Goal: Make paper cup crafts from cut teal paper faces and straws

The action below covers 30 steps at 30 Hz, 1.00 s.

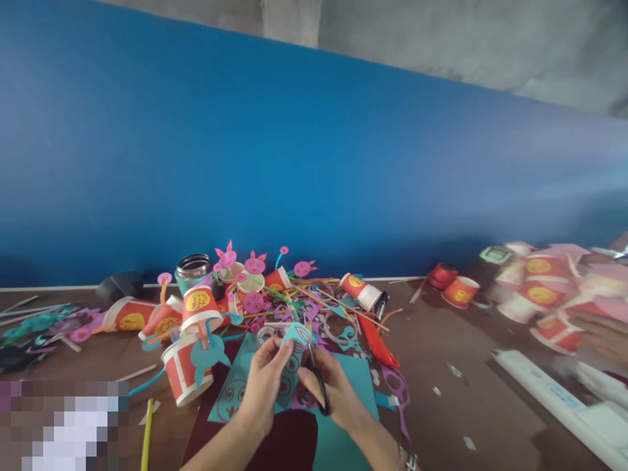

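Left hand [265, 378] pinches a pink-marked turquoise paper piece [294, 335]; right hand [338, 387] grips black-handled scissors [322, 384] beside it, above a turquoise sheet [358, 379] on the tabletop [436, 418]. My judgement: rotate paper, not wrist; short snips.

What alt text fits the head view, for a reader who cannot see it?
A person's left-hand grip holds light-blue paper with pink outlines, and the right-hand grip holds black-handled scissors at its edge. Around them on a brown table are paper scraps and red paper cups, before a blue panel; at right, another person's hand is blurred.
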Available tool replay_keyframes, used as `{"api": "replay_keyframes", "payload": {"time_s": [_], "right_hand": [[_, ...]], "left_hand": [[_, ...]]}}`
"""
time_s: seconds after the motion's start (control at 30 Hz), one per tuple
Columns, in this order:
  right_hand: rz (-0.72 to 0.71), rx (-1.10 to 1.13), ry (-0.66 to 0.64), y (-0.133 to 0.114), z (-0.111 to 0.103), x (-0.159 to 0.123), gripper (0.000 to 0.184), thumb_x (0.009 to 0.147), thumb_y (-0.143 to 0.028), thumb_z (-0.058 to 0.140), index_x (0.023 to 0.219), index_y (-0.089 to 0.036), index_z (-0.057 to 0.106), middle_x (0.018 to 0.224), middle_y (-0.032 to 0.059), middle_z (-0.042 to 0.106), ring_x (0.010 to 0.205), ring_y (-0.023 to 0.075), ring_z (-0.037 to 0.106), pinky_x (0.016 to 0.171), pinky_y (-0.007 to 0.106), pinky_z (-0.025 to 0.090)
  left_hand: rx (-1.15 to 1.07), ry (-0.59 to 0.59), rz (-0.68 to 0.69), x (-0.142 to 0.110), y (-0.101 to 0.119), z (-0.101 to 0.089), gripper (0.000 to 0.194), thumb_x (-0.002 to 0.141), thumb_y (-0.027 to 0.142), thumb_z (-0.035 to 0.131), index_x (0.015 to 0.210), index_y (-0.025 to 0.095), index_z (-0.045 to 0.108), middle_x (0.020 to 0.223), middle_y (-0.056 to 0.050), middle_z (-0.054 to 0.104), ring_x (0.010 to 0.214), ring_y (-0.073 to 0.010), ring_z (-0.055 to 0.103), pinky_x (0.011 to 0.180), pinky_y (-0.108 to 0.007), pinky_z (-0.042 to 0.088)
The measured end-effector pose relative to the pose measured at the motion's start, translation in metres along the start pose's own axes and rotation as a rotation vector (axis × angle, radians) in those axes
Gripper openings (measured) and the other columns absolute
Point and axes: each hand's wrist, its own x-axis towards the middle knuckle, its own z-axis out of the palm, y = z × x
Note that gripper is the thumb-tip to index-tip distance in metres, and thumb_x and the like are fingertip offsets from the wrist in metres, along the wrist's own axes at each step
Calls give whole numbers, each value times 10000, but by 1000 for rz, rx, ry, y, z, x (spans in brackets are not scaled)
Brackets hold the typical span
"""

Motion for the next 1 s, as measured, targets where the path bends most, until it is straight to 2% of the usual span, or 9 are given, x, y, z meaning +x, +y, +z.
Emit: {"api": "replay_keyframes", "payload": {"time_s": [0.33, 0.47, 0.57, 0.7, 1.0], "right_hand": [[-27, 16, -5, 1, 0, 0, 318, 793, -487, 597, 889, -185, 580, 695, -13, 529, 688, 139, 486, 681, 257, 439], [-46, 26, 11, -4, 1, 0, 334, 796, -508, 582, 870, -182, 568, 716, -7, 525, 713, 141, 490, 693, 259, 439], [-40, 12, 32, -4, 2, 0, 342, 789, -515, 588, 807, -179, 527, 671, -29, 477, 641, 113, 468, 607, 224, 422], [40, -13, 35, -1, 1, 0, 366, 792, -526, 576, 748, -180, 464, 574, -65, 411, 473, 74, 420, 442, 191, 350], [61, -12, 46, -1, -1, 0, 372, 787, -527, 582, 713, -184, 458, 520, -77, 395, 426, 65, 414, 416, 188, 348]], "left_hand": [[-41, 3, -23, 0, -3, 0, 321, 626, 425, 748, 640, 165, 561, 639, 16, 575, 612, -110, 502, 593, -204, 406], [-52, 0, -34, 0, -3, 0, 319, 628, 419, 749, 652, 166, 557, 647, 20, 572, 606, -101, 486, 597, -201, 406], [-38, 9, -36, 0, -3, 0, 334, 614, 432, 754, 648, 168, 552, 642, 24, 570, 602, -102, 484, 589, -201, 402], [-5, 18, -17, 1, -2, -1, 351, 606, 444, 754, 622, 165, 543, 625, 26, 573, 595, -100, 492, 597, -199, 398], [-7, -14, -29, 6, -1, -4, 352, 612, 444, 750, 617, 161, 541, 554, 41, 541, 505, -78, 459, 510, -190, 367]]}}
